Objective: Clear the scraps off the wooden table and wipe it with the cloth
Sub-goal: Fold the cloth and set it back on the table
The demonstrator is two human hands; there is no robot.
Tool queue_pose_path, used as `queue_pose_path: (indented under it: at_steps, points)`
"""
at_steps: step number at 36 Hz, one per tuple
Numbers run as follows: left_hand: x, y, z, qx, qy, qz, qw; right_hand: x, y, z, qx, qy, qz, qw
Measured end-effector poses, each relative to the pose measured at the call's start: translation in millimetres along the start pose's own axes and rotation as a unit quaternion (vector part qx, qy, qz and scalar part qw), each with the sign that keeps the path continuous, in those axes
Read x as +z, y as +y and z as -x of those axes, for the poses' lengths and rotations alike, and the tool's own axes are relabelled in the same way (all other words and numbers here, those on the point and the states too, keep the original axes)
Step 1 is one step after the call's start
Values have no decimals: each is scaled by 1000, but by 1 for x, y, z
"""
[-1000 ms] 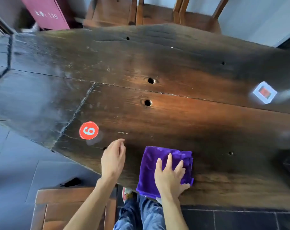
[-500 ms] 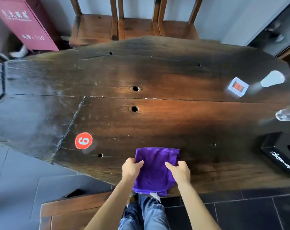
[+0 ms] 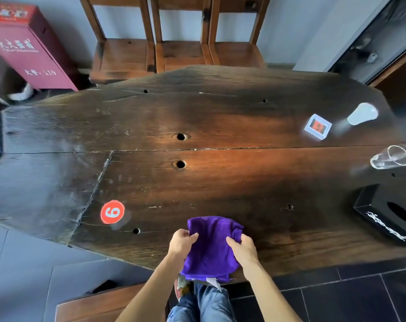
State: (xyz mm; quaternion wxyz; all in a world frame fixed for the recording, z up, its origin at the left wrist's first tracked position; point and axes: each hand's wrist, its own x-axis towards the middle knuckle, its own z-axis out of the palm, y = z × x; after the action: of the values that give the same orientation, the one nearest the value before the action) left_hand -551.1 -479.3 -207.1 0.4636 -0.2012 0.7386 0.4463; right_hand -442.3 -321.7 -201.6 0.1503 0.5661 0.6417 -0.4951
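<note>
Cloth: the folded purple microfibre cloth point(image 3: 210, 248) lies at the near edge of the dark wooden slab surface point(image 3: 220, 182), and its lower part hangs a little over this edge, with a small white label showing at the bottom.
Left hand: the left hand point(image 3: 181, 243) holds the left border of the cloth; its fingers point(image 3: 192, 236) are curled and pinch the fabric at the upper left part.
Right hand: the right hand point(image 3: 243, 248) holds the right border; its fingers point(image 3: 232, 242) lie on top of the fabric and the rest of the hand closes around the side (the thumb I cannot see clearly).
Cloth and fingers: the cloth is between both hands, touching both, and bunched a little at its far edge.
Other things on the surface: a round red sticker with the number 6 point(image 3: 112, 212) is to the left of the cloth, near but apart; a small white-framed square card point(image 3: 318, 126), a white paper cup lying on its side point(image 3: 362, 113), a clear plastic cup lying on its side point(image 3: 390, 158) and a black box with a round hole point(image 3: 390, 212) are on the right end, well apart from the cloth.
Behind the surface: wooden chairs point(image 3: 181, 52) and a red cabinet point(image 3: 27, 47).
</note>
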Motion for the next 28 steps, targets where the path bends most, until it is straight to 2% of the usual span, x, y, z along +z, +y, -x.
queue_pose_path:
  at_steps: [7,14,22,28]
  points:
    - [3,15,20,-32,-27,139,989,-35,-9,11,-17,-19,-107,994]
    - [16,59,50,-9,-122,245,962,-90,-34,14,-45,-42,-212,975]
    - [57,137,67,53,-226,246,941,-166,-69,-15,-123,-25,-230,965]
    - [110,201,59,63,-241,284,926,-227,-113,-62,-164,-10,-195,967]
